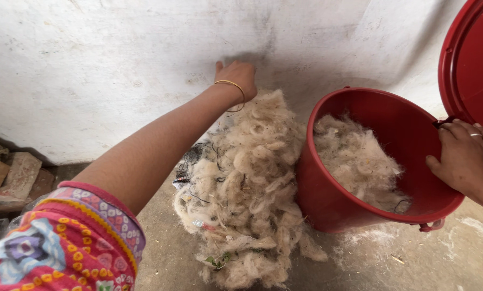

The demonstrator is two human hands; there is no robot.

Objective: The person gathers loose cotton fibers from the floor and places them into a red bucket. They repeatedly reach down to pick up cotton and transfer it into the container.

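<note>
Closest to my camera is the patterned sleeve (64,248), pink with yellow and purple print, low in the left corner. From it my left arm stretches out over the floor (161,258) to the top of the wool pile (247,194). The left hand (236,78), with a thin gold bangle (232,84) at the wrist, sits at the far end of the pile against the white wall (117,64). Its fingers are turned away from me, so I cannot tell whether they are spread or closed on any wool.

The pile is cream, tangled wool lying on the floor, with dark threads and a few scraps of litter mixed in. It lies just beside the red bucket (327,199), touching its side.

The bucket is tipped toward me and is partly filled with the same cream wool (360,161), heaped on its lower side. My right hand (465,159) rests on the bucket's rim at the right, fingers curled over the edge and gripping it. A red lid (470,59) stands behind that hand, upright.

Pieces of brick (15,175) lie at the far left by the wall.
</note>
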